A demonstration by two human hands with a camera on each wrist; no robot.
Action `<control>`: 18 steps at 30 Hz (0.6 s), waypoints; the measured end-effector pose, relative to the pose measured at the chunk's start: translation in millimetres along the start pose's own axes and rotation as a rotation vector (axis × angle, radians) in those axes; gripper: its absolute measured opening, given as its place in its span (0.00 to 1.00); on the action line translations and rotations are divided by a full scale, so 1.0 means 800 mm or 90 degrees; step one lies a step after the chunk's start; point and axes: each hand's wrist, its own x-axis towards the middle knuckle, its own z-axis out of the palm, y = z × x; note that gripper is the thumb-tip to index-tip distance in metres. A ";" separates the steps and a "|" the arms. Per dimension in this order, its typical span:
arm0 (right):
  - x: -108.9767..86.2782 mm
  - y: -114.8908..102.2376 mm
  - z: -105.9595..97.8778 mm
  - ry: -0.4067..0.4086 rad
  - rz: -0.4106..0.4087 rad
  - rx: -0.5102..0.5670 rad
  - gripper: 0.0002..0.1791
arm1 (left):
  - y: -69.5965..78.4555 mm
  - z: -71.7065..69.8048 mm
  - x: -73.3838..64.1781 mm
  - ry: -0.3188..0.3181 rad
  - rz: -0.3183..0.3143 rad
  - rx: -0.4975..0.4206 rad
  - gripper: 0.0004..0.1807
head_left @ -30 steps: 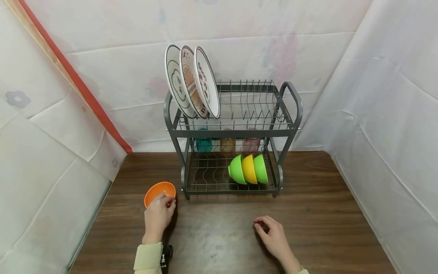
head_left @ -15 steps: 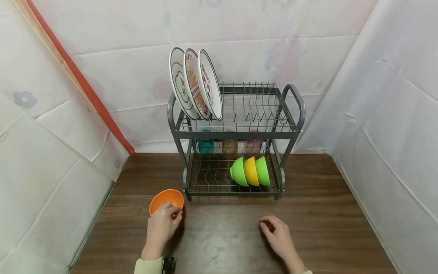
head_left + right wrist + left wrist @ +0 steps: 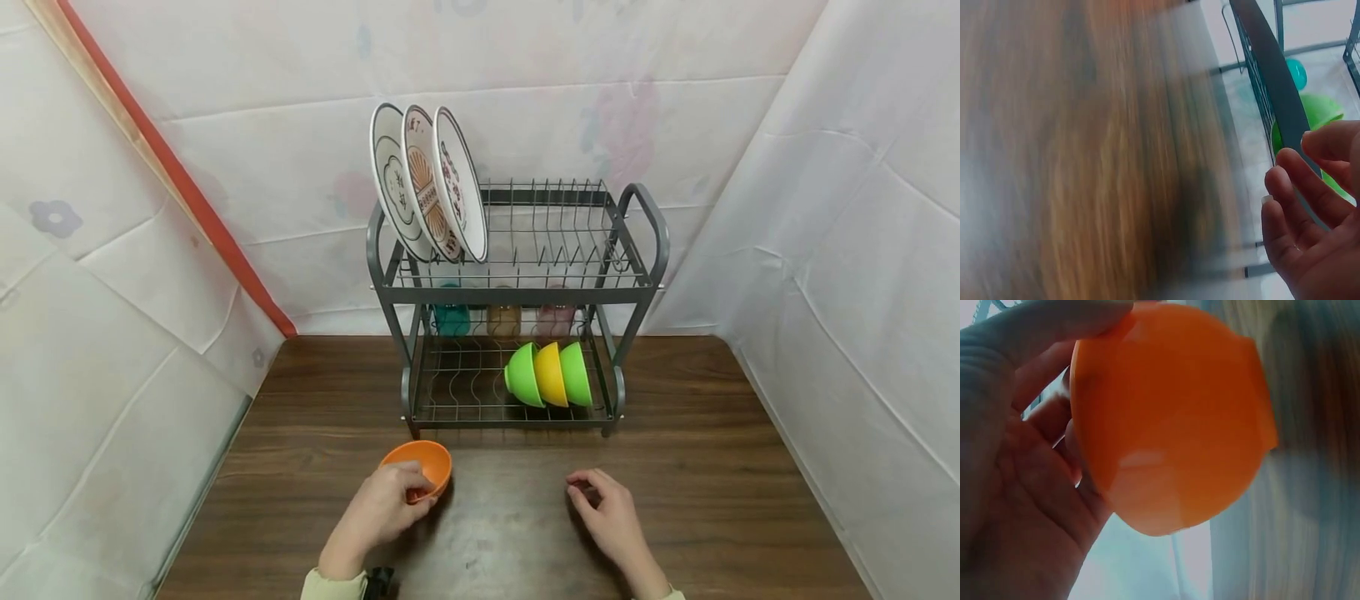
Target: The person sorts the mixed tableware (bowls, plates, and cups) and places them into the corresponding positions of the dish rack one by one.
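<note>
My left hand (image 3: pixel 386 507) pinches the near rim of an orange bowl (image 3: pixel 437 454), thumb outside and fingers inside. In the left wrist view the orange bowl (image 3: pixel 1172 419) fills the middle, its foot toward the wooden table, with a gap and shadow showing between them. At the right, my right hand (image 3: pixel 611 517) hovers low over the table with loosely curled fingers and holds nothing. The right wrist view shows that hand (image 3: pixel 1316 212) with thumb and fingertips apart. Two green bowls (image 3: pixel 522 377) and a yellow bowl (image 3: pixel 551 375) stand on edge in the lower rack.
A dark two-tier dish rack (image 3: pixel 517 296) stands at the back of the table (image 3: pixel 690 467). Three patterned plates (image 3: pixel 461 187) lean in its upper left slots. Behind the lower tier show teal (image 3: pixel 452 321), amber (image 3: pixel 503 321) and pink (image 3: pixel 556 319) cups. White cloth walls surround the table.
My left hand has carried the orange bowl rightward and nearer, to just in front of the rack's left leg. The head view has shifted slightly. My right hand has hardly moved.
</note>
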 end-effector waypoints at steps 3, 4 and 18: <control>-0.002 -0.008 0.007 -0.029 -0.004 0.013 0.13 | 0.009 0.008 0.006 -0.036 0.051 -0.049 0.08; -0.003 -0.011 0.010 -0.044 -0.003 0.020 0.13 | 0.012 0.011 0.009 -0.042 0.065 -0.057 0.08; -0.011 -0.040 0.032 -0.123 -0.107 0.075 0.18 | 0.047 0.037 0.033 -0.170 0.153 -0.124 0.02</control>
